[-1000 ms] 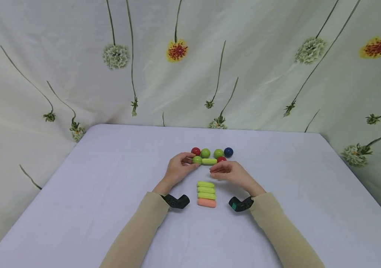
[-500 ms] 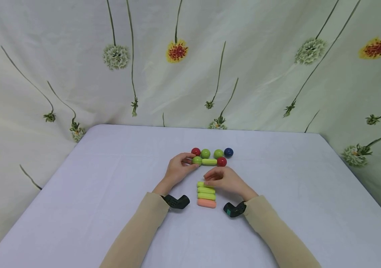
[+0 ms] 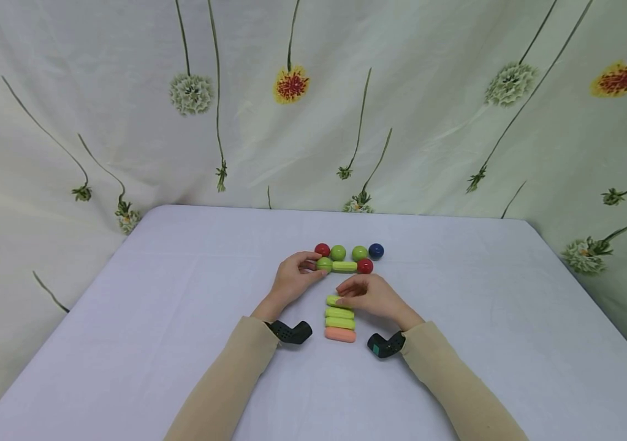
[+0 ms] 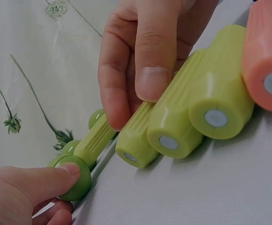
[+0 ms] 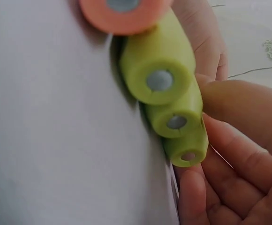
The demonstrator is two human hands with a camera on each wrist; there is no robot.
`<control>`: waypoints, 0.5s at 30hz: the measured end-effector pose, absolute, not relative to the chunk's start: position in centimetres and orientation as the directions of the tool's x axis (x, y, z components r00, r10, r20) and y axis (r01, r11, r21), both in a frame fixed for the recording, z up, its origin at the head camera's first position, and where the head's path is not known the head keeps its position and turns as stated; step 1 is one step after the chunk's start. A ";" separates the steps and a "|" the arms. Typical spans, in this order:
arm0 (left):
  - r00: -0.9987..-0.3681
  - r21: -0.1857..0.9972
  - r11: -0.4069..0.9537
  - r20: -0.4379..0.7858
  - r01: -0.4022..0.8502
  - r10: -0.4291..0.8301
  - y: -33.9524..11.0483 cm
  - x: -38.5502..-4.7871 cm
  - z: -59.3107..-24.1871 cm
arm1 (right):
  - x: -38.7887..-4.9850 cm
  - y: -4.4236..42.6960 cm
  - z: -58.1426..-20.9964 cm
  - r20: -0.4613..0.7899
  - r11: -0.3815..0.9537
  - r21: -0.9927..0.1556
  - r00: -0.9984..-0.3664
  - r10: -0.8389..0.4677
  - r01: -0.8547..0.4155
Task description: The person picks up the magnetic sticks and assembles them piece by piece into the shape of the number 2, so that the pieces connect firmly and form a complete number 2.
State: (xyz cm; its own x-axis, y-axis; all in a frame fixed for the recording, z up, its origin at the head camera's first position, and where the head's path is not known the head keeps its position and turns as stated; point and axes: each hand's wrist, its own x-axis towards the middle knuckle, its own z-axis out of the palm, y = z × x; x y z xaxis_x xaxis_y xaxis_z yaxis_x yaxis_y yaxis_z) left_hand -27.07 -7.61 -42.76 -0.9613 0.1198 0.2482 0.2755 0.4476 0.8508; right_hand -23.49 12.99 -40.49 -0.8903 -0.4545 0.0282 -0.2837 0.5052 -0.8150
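At the counter (image 3: 181, 318), the person's left hand (image 3: 293, 274) had its thumb and fingers closed around a green ball (image 3: 323, 264), which met one end of a ridged green stick (image 3: 344, 266) with a red ball (image 3: 365, 266) at the other. Nearer the person, the right hand (image 3: 377, 299) pinched the far yellow-green rod (image 3: 332, 301) between thumb and fingers, just beside two similar rods (image 3: 339, 323) and an orange rod (image 3: 340, 334) lying side by side. Past the stick sat another red ball (image 3: 322, 249), two more green balls (image 3: 360, 252) and a blue ball (image 3: 376, 250).
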 end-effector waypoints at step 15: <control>-0.960 0.846 0.454 0.253 0.280 0.120 -7.6 -27.2 -43.0 | -23.7 13.2 -40.8 0.015 0.538 -0.795 -0.895 -0.445 -0.281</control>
